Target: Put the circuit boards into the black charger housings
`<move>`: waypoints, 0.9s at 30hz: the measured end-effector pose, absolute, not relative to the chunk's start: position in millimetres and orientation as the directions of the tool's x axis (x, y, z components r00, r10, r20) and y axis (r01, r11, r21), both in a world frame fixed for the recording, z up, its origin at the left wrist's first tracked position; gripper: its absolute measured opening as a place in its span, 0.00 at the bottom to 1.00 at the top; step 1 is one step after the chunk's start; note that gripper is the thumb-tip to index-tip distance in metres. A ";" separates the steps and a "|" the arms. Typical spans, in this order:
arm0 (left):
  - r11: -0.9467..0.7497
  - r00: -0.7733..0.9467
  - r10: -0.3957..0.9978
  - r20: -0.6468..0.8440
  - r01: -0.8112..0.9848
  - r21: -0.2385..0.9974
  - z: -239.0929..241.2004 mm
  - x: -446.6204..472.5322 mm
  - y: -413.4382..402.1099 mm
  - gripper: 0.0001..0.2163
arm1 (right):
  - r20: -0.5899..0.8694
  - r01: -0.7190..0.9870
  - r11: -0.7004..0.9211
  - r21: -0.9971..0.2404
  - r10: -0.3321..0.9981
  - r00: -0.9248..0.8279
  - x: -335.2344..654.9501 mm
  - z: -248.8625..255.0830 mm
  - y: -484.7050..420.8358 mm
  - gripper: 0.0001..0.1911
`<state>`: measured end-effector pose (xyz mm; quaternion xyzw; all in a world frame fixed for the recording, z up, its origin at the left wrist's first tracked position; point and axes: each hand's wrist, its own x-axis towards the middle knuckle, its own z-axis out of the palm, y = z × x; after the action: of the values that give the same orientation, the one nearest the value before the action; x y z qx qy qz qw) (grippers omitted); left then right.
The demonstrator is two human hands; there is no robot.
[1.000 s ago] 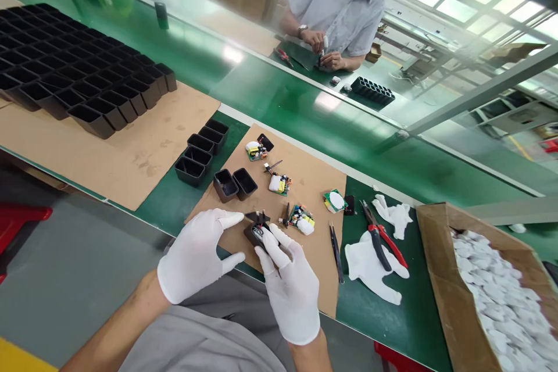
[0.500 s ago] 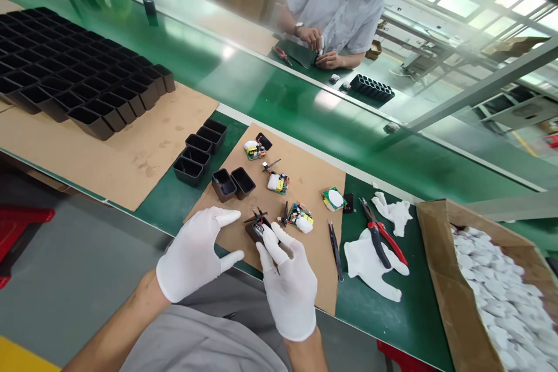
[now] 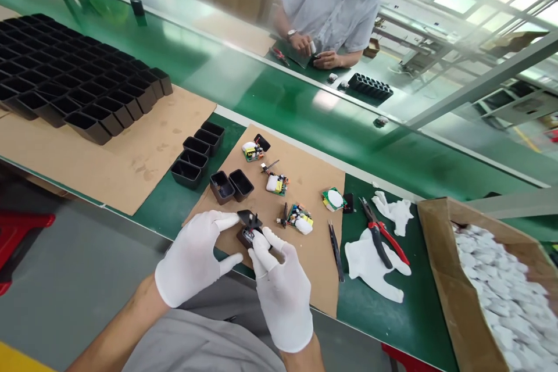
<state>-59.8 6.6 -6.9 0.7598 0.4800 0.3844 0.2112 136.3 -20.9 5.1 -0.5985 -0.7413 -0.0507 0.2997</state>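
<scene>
Black plastic housing (image 3: 246,236), small and box-shaped, sits over the near edge of the cardboard sheet (image 3: 318,256), between both gloved hands. Its long axis appears to run on a slant, from the near right up toward the far left. The open mouth faces up, with thin dark leads splaying out at the far end. Right hand (image 3: 283,293), in a white knit glove, pinches the near end of the housing between thumb and forefinger. Left hand (image 3: 195,260), gloved alike, is spread loose, its forefinger tip touching the far end and its thumb held clear. Two empty black shells (image 3: 231,185), rectangular and matte, stand just beyond on the sheet. Four small circuit boards (image 3: 276,184), green with white and yellow parts, lie scattered further right. Slim dark tweezers (image 3: 335,247) lie at the sheet's right edge. Red-handled pliers (image 3: 386,239) rest across a limp spare glove (image 3: 370,267) on the smooth green mat (image 3: 392,308). A brown carton (image 3: 438,258) of white moulded pieces is at the far right.
</scene>
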 end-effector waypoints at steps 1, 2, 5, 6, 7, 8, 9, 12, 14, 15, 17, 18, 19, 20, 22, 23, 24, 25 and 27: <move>-0.452 0.246 0.891 0.382 0.566 0.689 -6.8 -60.1 6.8 0.32 | 0.514 0.912 0.299 -0.282 0.849 -0.119 136.2 4.1 -19.3 0.19; -0.456 0.251 0.889 0.383 0.565 0.687 -6.7 -60.4 6.9 0.32 | 0.522 0.907 0.314 -0.280 0.843 -0.131 136.5 3.2 -18.1 0.19; -0.476 0.264 0.877 0.401 0.588 0.654 -5.5 -58.7 6.5 0.32 | 0.544 0.887 0.360 -0.291 0.824 -0.156 138.1 1.8 -17.7 0.17; -0.483 0.269 0.872 0.409 0.608 0.630 -4.5 -56.8 6.1 0.32 | 0.551 0.871 0.367 -0.326 0.823 -0.141 138.4 1.7 -18.8 0.16; -0.486 0.269 0.868 0.418 0.634 0.602 -3.3 -54.1 5.4 0.31 | 0.556 0.849 0.365 -0.382 0.825 -0.104 138.3 1.6 -20.4 0.16; -0.483 0.261 0.866 0.427 0.662 0.573 -2.0 -50.5 4.5 0.30 | 0.557 0.821 0.353 -0.449 0.829 -0.052 137.8 1.5 -22.3 0.19; -0.472 0.245 0.865 0.437 0.691 0.548 -0.8 -46.2 3.5 0.29 | 0.556 0.794 0.333 -0.509 0.831 0.008 136.9 1.1 -24.3 0.23; -0.409 0.152 0.864 0.481 0.768 0.492 0.4 -30.2 -0.1 0.26 | 0.580 0.788 0.288 -0.545 0.808 0.105 133.0 -1.8 -29.5 0.26; -0.362 0.086 0.852 0.517 0.810 0.462 -1.9 -19.1 -2.2 0.24 | 0.609 0.814 0.302 -0.496 0.789 0.079 130.8 -5.0 -31.2 0.23; -0.338 0.055 0.842 0.537 0.829 0.445 -3.7 -14.0 -3.0 0.22 | 0.619 0.823 0.311 -0.476 0.783 0.062 130.1 -6.6 -31.5 0.22; -0.286 -0.004 0.824 0.566 0.861 0.421 -7.7 -5.5 -3.9 0.19 | 0.627 0.830 0.324 -0.453 0.778 0.039 129.7 -8.6 -31.1 0.21; -0.262 -0.028 0.818 0.574 0.871 0.417 -9.3 -2.5 -4.1 0.18 | 0.629 0.833 0.326 -0.448 0.777 0.035 129.9 -9.0 -30.8 0.21; -0.243 -0.048 0.815 0.578 0.877 0.415 -10.6 -0.2 -4.2 0.17 | 0.629 0.832 0.327 -0.447 0.777 0.032 130.3 -8.9 -30.7 0.21; -0.230 -0.061 0.812 0.581 0.881 0.414 -11.2 1.1 -4.1 0.16 | 0.629 0.830 0.327 -0.451 0.777 0.035 130.8 -8.5 -30.9 0.21; -0.229 -0.061 0.812 0.580 0.881 0.414 -10.8 1.1 -3.8 0.17 | 0.627 0.827 0.320 -0.462 0.777 0.049 132.1 -7.6 -32.3 0.22; -0.238 -0.052 0.814 0.578 0.878 0.414 -9.9 0.1 -3.4 0.17 | 0.627 0.831 0.316 -0.458 0.777 0.049 132.8 -7.3 -33.4 0.23; -0.252 -0.038 0.819 0.573 0.872 0.419 -8.5 -1.5 -2.9 0.18 | 0.626 0.837 0.316 -0.447 0.778 0.041 133.4 -7.0 -34.6 0.23; -0.270 -0.019 0.825 0.564 0.864 0.425 -7.0 -3.4 -2.1 0.19 | 0.623 0.843 0.318 -0.434 0.782 0.026 134.1 -6.6 -35.7 0.23; -0.312 0.020 0.835 0.549 0.839 0.445 -4.0 -7.6 0.0 0.20 | 0.611 0.845 0.331 -0.421 0.792 -0.006 135.4 -4.8 -36.5 0.24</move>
<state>-7.6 0.0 -4.0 0.7141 0.5863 0.3824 -0.0025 135.4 -36.5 -4.8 -0.5775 -0.7083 -0.0328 0.4046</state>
